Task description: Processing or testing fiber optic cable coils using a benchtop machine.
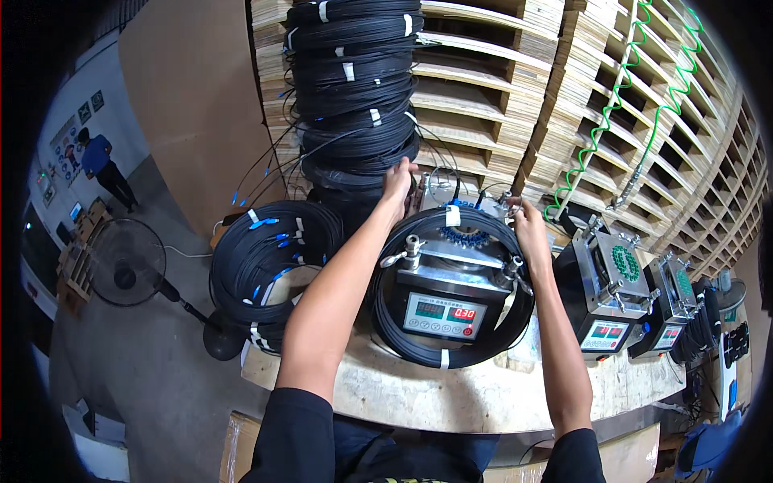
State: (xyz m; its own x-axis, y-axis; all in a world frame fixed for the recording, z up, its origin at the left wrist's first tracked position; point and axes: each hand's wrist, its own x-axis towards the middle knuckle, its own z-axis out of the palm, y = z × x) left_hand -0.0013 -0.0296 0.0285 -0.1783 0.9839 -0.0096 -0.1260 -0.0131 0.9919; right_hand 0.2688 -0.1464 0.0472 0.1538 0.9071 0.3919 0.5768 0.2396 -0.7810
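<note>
Leaning against stacked wooden pallets (483, 88), a tall pile of black cable coils (354, 88) stands behind the wooden workbench (451, 394). One black cable coil (451, 354) rings the grey tester box (444, 298) there. Left hand (398, 179) and right hand (529, 228) grip the coil's far rim, fingers curled around it.
</note>
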